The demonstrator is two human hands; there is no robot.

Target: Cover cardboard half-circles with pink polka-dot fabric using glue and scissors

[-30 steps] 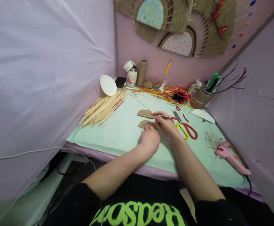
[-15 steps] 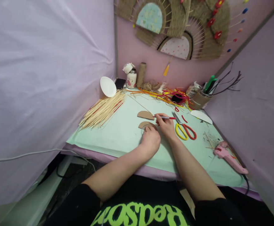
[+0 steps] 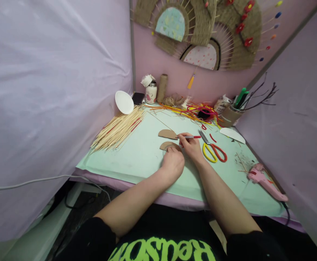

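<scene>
My left hand (image 3: 172,162) rests knuckles-up on a brown cardboard semicircle (image 3: 166,145) on the green mat (image 3: 136,156), its fingers curled down onto the piece and a clear round thing under it. My right hand (image 3: 191,146) pinches a thin red-and-white pen (image 3: 191,137) that points left toward a second brown cardboard semicircle (image 3: 167,133) lying just beyond. Both hands sit close together at the middle of the mat.
Yellow-and-red scissors (image 3: 212,149) lie right of my right hand. A pink glue gun (image 3: 267,182) is at the right edge. A pile of bamboo sticks (image 3: 117,129) lies left, with a white dish (image 3: 124,102), jar (image 3: 150,92), twine spool (image 3: 162,88), coloured cords (image 3: 199,111) and a tool cup (image 3: 230,115) at the back.
Both hands have stayed almost still on the cardboard; the pen hand has shifted very slightly. The view has tilted a little, so everything sits marginally lower.
</scene>
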